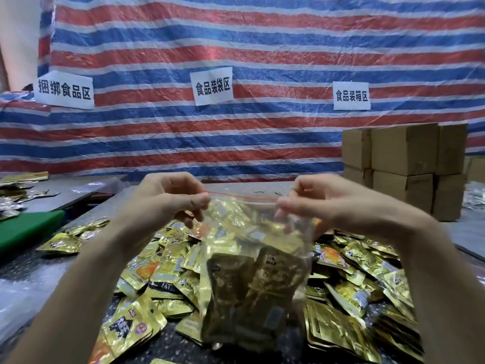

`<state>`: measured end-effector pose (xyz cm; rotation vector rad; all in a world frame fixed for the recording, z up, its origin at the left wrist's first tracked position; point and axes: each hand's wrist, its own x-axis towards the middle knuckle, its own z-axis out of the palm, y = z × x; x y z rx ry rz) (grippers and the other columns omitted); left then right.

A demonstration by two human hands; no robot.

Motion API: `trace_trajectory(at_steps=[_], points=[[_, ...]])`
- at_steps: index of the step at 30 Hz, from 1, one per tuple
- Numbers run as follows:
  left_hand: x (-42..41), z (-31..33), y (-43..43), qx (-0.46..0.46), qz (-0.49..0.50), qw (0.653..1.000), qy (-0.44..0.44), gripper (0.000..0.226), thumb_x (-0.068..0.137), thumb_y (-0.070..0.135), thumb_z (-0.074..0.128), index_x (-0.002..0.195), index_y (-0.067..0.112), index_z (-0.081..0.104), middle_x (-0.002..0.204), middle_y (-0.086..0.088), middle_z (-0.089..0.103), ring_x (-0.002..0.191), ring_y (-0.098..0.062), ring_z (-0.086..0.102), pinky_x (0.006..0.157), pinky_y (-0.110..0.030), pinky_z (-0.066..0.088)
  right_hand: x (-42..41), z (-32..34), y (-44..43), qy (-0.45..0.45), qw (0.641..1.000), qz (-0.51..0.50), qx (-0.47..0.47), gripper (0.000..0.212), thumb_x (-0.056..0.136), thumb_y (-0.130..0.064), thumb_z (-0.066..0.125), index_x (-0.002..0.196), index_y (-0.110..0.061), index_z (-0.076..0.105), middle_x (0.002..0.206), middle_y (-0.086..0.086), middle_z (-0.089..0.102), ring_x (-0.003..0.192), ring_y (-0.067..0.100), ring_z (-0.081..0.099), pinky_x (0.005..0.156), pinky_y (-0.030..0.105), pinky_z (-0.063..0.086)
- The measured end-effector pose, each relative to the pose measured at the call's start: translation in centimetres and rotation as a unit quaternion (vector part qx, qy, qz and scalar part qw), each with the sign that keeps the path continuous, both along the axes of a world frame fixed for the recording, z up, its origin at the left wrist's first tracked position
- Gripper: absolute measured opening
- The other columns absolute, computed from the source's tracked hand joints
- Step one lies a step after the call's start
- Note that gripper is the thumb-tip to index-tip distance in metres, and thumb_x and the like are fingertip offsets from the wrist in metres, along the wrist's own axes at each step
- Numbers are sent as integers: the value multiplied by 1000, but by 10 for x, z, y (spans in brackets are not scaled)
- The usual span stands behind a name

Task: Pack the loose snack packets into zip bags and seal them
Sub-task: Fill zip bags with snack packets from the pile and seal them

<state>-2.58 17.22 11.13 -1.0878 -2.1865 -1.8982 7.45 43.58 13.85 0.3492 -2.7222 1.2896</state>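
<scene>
Gold snack packets [351, 295] lay in a heap on the dark table [29, 266]. Above the heap hung a clear zip bag [252, 258] with packets inside — the left hand [168, 198] pinched its top left corner, and the right hand [322, 203] pinched its top right corner. Behind stood cardboard boxes [404, 153] and a striped tarp [236, 48].
</scene>
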Motion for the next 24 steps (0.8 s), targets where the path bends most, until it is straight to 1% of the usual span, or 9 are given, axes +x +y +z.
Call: trace_trajectory(at_steps=[3, 5, 8, 9, 12, 15, 17, 19, 24], points=[[8, -2, 14, -37, -36, 998, 21, 12, 81, 15, 71, 83, 4, 68, 77, -11, 68, 69, -20, 64, 58, -23, 52, 4, -29, -6, -114, 993, -12, 10, 84, 62, -44, 89, 131, -20, 46, 107, 0, 76, 92, 18, 75, 75, 32, 59], [12, -2, 20, -35, -61, 997, 15, 14, 81, 16, 71, 84, 3, 67, 77, -11, 68, 70, -21, 65, 60, -24, 53, 7, -52, -11, -126, 990, -26, 58, 81, 67, -32, 90, 136, -24, 50, 112, -3, 74, 100, 12, 72, 85, 33, 57], [19, -4, 27, -17, -93, 996, 3, 21, 76, 20, 72, 86, 1, 67, 79, -11, 67, 72, -23, 65, 62, -26, 55, 12, -75, -18, -96, 991, -39, 87, 23, 83, -26, 81, 99, -12, 72, 100, 4, 76, 93, 18, 72, 89, 48, 57], [22, -5, 31, -11, -96, 995, 3, 23, 75, 21, 72, 87, 2, 67, 79, -12, 67, 73, -23, 65, 63, -26, 55, 16, -77, -19, -85, 991, -55, 82, 19, 86, -28, 78, 89, -11, 71, 95, 7, 76, 89, 21, 72, 86, 51, 57], [29, -6, 42, 6, -60, 998, 21, 29, 74, 25, 71, 96, 7, 68, 87, -7, 70, 78, -22, 68, 67, -27, 59, 28, -69, -18, -48, 992, -92, 68, 14, 89, -25, 69, 84, -13, 68, 91, 14, 74, 87, 31, 72, 78, 56, 59], [32, -5, 50, 4, -9, 1000, 30, 52, 70, 31, 71, 119, 17, 58, 108, 2, 68, 89, -14, 72, 72, -23, 60, 38, -57, 0, -29, 986, -164, 7, 3, 88, -11, 69, 86, -9, 70, 87, 15, 76, 74, 28, 75, 61, 43, 63], [32, -6, 52, -9, -8, 1000, 25, 57, 68, 36, 70, 121, 22, 54, 114, 5, 65, 91, -9, 71, 68, -15, 57, 43, -48, 20, -16, 974, -217, -55, 2, 88, -8, 71, 88, -6, 71, 78, 12, 75, 63, 25, 73, 52, 36, 60], [32, -8, 51, -46, -23, 999, 19, 53, 68, 40, 69, 117, 24, 57, 112, 6, 67, 91, -7, 71, 66, -17, 57, 48, -38, 44, -6, 955, -265, -132, 6, 87, -5, 72, 91, -1, 69, 66, 6, 72, 53, 22, 69, 46, 31, 55], [31, -14, 53, -133, -38, 989, 53, 46, 68, 44, 67, 110, 25, 64, 107, 8, 70, 91, -8, 70, 75, -30, 60, 47, -33, 115, 35, 882, -399, -248, 7, 86, -2, 71, 89, 0, 65, 85, 16, 65, 68, 29, 66, 63, 43, 59]])
